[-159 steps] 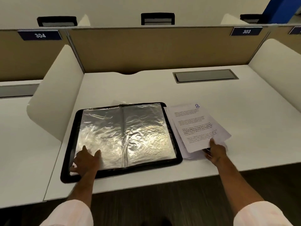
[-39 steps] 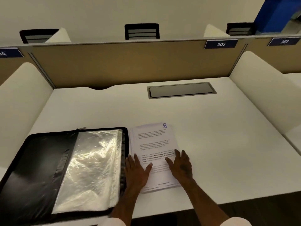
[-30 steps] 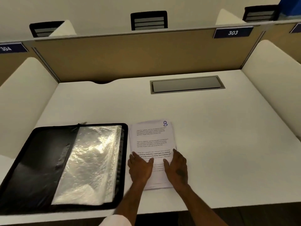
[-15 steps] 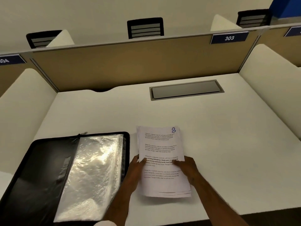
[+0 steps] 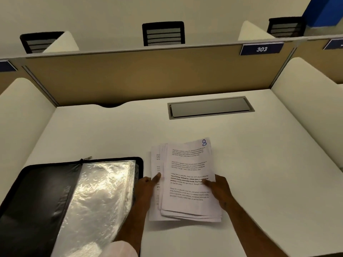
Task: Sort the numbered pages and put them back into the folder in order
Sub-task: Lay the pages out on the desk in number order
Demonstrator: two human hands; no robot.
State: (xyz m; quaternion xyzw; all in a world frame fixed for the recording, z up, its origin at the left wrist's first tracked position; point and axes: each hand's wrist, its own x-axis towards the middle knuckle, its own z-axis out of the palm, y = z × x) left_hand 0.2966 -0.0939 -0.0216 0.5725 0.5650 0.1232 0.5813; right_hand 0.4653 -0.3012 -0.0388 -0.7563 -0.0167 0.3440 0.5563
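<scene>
A stack of printed pages (image 5: 186,175) is held just above the white desk (image 5: 259,164), fanned a little to the left. The top sheet bears a blue handwritten 8 in its upper right corner. My left hand (image 5: 147,186) grips the stack's left edge with the thumb on top. My right hand (image 5: 216,188) grips the right edge, thumb on the top sheet. The black zip folder (image 5: 33,186) lies open at the lower left, its clear plastic sleeves (image 5: 100,193) shiny and with no page visible in them.
Tan partition (image 5: 148,75) closes off the back of the desk; white side dividers (image 5: 311,112) stand at left and right. A grey cable hatch (image 5: 210,107) is set into the desk at the back. Label 303 (image 5: 261,49) is on the partition.
Both hands went from lying flat on the stack to gripping its edges and lifting it; the pages have now fanned out to the left. The folder has not moved.
</scene>
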